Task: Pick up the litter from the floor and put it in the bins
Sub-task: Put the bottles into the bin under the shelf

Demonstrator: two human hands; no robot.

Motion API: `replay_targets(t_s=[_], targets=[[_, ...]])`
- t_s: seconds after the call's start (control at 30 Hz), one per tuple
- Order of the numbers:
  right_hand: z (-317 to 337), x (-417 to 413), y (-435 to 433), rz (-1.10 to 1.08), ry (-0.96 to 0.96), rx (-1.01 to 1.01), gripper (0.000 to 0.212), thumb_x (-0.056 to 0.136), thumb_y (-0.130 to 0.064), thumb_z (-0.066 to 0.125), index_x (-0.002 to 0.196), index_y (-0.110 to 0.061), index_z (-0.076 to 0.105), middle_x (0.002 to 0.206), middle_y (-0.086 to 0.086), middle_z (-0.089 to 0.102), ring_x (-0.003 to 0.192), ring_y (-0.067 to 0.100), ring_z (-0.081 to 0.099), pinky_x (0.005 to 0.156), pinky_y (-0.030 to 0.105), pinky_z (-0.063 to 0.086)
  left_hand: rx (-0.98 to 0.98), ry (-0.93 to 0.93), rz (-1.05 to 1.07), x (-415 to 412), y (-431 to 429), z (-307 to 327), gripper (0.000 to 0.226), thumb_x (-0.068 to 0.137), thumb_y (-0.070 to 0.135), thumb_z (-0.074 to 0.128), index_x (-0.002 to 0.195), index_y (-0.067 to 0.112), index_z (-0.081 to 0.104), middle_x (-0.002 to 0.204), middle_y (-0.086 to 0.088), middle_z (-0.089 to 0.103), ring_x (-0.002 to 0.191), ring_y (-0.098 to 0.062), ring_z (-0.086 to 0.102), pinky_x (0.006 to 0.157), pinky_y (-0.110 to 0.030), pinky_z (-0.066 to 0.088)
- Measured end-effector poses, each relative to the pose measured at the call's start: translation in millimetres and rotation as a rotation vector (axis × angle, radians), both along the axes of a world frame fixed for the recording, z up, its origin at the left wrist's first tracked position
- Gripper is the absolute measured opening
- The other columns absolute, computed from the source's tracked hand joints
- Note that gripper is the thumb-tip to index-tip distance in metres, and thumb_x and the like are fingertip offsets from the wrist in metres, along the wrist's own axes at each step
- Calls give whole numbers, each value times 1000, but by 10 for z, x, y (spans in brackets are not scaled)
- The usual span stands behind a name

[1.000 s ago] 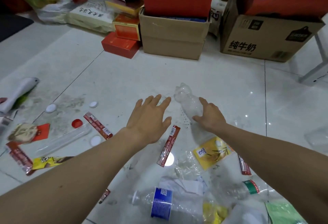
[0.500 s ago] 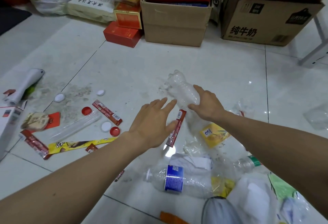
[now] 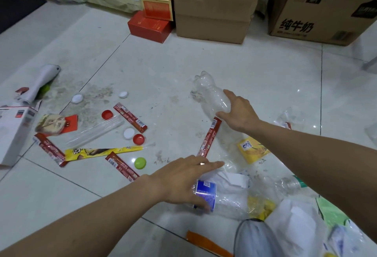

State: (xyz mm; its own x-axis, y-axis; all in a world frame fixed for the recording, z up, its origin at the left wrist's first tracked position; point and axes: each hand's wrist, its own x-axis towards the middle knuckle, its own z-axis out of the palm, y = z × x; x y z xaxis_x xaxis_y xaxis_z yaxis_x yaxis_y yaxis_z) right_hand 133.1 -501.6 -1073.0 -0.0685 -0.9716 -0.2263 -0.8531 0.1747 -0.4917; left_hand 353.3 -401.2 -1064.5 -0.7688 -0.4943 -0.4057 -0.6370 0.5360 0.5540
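Litter lies scattered over the white tiled floor. My right hand (image 3: pixel 239 112) grips a clear crushed plastic bottle (image 3: pixel 208 91) by its lower body, thumb and fingers curled round it. My left hand (image 3: pixel 183 179) is spread with straight fingers over a second clear bottle with a blue label (image 3: pixel 207 192), the thumb at the label. A red sachet (image 3: pixel 210 136) lies between the two hands. A yellow packet (image 3: pixel 253 148) and crumpled clear plastic sit under my right forearm.
To the left lie more red sachets (image 3: pixel 130 117), a long yellow wrapper (image 3: pixel 102 151), several bottle caps, a white bottle (image 3: pixel 40 81) and a white box (image 3: pixel 14 132). Cardboard boxes (image 3: pixel 212 12) (image 3: pixel 318 16) and red boxes (image 3: pixel 151 25) line the far side.
My left hand has drawn back toward me and now sits over the blue-labelled bottle. My right hand has kept its hold on the clear bottle.
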Motion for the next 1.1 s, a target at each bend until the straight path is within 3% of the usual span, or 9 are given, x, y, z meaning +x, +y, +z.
replay_targets(t_s=[0.17,0.37,0.6,0.77,0.97,1.1], targets=[[-24,-70,3,-20,-18,2,79,85,-34,68,150,-20,25,128,15,54,117,33,50,92,41,45,-3,-27,-24,-39,44,-86,93,81,48,71,150,43,9,140,7,38,125,-12,38,99,-29,43],[-27,-130,13,-28,-28,-4,78,85,-32,67,150,-19,26,127,16,55,117,34,50,91,39,44,69,-8,57,-71,8,-126,87,84,40,70,150,43,12,145,7,37,129,-13,39,100,-31,46],[-28,-127,5,-30,-35,-4,76,85,-31,68,149,-18,28,124,16,56,113,34,52,89,40,46,122,-29,48,-89,0,-158,80,83,39,72,149,36,26,137,4,44,122,-14,45,95,-27,46],[-42,-110,-1,-37,-42,6,77,85,-33,68,149,-18,27,125,16,56,114,34,51,90,41,46,139,-43,1,-93,-1,-173,78,85,37,70,149,33,26,137,1,45,118,-14,45,91,-21,38],[38,-84,-76,-69,-93,-12,76,84,-31,69,148,-19,30,121,13,57,110,35,55,86,42,51,81,-77,18,22,-162,-112,73,87,37,68,149,32,29,132,0,46,116,-16,47,94,-24,43],[144,-39,-219,-152,-175,-31,77,81,-33,71,147,-23,33,124,10,57,109,32,56,85,44,54,-1,-51,135,250,-392,11,72,84,39,70,146,33,33,123,1,50,111,-16,49,96,-28,42]])
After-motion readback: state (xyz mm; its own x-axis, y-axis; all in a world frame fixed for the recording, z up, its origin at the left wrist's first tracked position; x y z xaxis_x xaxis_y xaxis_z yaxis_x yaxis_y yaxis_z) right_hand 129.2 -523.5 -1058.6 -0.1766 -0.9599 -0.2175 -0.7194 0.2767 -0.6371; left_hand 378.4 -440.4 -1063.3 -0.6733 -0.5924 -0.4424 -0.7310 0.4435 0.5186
